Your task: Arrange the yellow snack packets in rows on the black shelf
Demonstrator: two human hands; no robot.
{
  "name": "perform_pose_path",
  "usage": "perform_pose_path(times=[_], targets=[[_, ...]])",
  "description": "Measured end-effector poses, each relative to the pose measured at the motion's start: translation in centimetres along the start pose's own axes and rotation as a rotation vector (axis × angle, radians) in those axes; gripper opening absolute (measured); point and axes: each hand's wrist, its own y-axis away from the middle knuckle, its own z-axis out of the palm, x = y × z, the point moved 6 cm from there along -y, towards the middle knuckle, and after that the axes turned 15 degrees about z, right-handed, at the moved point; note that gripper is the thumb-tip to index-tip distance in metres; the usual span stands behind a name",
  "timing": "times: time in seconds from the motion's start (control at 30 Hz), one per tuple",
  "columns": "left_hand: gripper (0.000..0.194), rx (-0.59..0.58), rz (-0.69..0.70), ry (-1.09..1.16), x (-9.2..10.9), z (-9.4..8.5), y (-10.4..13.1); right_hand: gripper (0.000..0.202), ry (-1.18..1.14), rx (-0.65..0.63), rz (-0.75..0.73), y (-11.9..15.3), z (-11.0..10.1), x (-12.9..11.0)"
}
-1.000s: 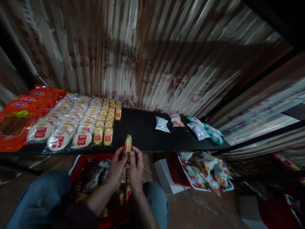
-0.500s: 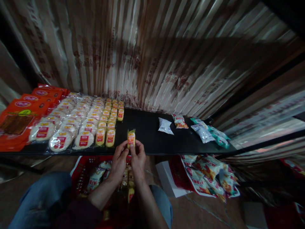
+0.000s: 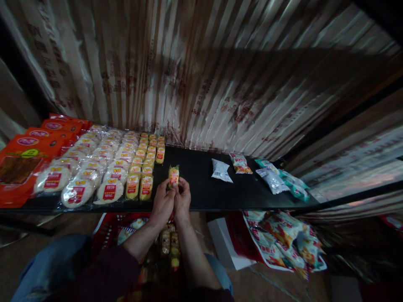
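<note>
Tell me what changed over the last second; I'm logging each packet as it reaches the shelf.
Both hands, left hand and right hand, carried the small yellow packet forward from the shelf's near edge to over the black shelf, right of the yellow packet rows. Both kept their grip. The rows, round cakes, orange bags and loose packets stayed put.

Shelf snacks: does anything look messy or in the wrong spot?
Yes. The packets on the right lie scattered at odd angles on the shelf, unlike the neat rows on the left. More bags lie heaped on the floor below.
</note>
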Motion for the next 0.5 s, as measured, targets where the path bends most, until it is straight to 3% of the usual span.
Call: perform_pose_path(times=[0.27, 0.5], targets=[[0.024, -0.012, 0.052, -0.12, 2.0, 0.4, -2.4, 0.039, -0.045, -0.021, -0.007, -2.9, 2.2, 0.2], [0.02, 0.018, 0.184, -0.233, 1.1, 0.8, -4.4, 0.038, 0.036, -0.069, -0.006, -4.3, 3.8, -0.2]])
